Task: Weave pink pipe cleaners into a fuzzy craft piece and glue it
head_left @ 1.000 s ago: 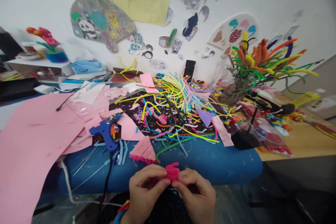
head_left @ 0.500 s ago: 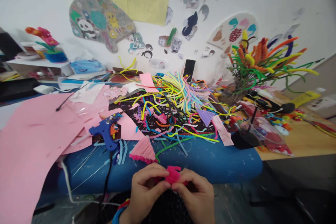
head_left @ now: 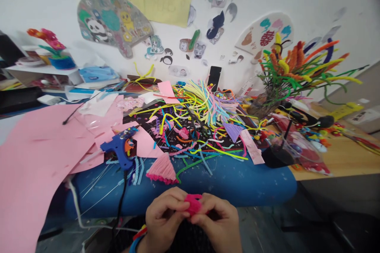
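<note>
Two hands pinch a hot-pink fuzzy piece
Left hand and right hand grip its opposite sides, near the pink pleated fan shape.

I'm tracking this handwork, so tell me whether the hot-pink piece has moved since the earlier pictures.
Yes: the hot-pink piece, between the left hand and right hand, is slightly lower in view, judged against the ribbed pink fan.
</note>
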The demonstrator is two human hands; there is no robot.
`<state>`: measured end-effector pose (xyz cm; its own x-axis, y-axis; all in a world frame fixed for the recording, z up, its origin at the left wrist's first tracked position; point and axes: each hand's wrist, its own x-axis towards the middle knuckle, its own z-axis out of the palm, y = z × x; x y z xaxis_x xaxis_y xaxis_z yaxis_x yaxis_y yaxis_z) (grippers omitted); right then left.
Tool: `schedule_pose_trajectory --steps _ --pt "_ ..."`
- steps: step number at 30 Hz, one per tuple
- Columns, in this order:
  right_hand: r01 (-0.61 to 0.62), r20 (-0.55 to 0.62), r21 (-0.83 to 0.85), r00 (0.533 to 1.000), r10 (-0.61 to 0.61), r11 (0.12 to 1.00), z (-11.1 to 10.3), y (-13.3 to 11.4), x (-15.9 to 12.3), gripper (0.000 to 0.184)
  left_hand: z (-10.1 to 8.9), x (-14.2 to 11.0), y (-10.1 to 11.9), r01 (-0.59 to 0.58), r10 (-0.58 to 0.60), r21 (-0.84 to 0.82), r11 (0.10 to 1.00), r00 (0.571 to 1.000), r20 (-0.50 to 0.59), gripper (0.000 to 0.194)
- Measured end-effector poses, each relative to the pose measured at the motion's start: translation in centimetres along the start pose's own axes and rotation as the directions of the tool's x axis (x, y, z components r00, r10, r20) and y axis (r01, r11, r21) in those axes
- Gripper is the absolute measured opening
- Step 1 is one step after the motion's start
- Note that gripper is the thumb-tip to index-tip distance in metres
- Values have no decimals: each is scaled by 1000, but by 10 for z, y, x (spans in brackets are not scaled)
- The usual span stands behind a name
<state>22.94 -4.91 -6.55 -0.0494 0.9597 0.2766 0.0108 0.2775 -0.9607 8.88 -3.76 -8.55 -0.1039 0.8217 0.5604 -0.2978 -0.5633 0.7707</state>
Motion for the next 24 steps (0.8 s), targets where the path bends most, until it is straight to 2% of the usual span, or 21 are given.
schedule_pose_trajectory --steps 6,10,15,18,20,21,22,24 --pt "55 -71 -4 996 -55 998 11 -10 5 35 -3 -5 -6 -135 132 45 990 990 47 5" --pt "131 -61 -140 988 -141 981 7 -14 6 28 -3 -6 -6 -152 151 64 986 988 31 7" --pt "233 42 -349 972 -233 908 -6 -19 8 16 -3 -4 -1 -120 116 125 985 993 36 9" --pt "318 113 -373 948 -298 871 -13 -24 13 20 -4 -3 7 10 -9 85 996 1000 -20 8" --pt "371 172 -373 928 -329 850 -15 -28 17 22 -7 0 14 146 -146 9 989 987 -61 31" --pt "391 201 -372 919 -339 842 -16 -29 19 23 -9 3 17 215 -215 -8 977 976 -34 43" --pt "407 225 -368 911 -345 836 -17 -30 21 24 -10 7 20 300 -301 27 954 953 46 47" --pt "427 271 -359 899 -346 830 -18 -31 24 25 -14 16 23 444 -469 157 882 852 232 36"
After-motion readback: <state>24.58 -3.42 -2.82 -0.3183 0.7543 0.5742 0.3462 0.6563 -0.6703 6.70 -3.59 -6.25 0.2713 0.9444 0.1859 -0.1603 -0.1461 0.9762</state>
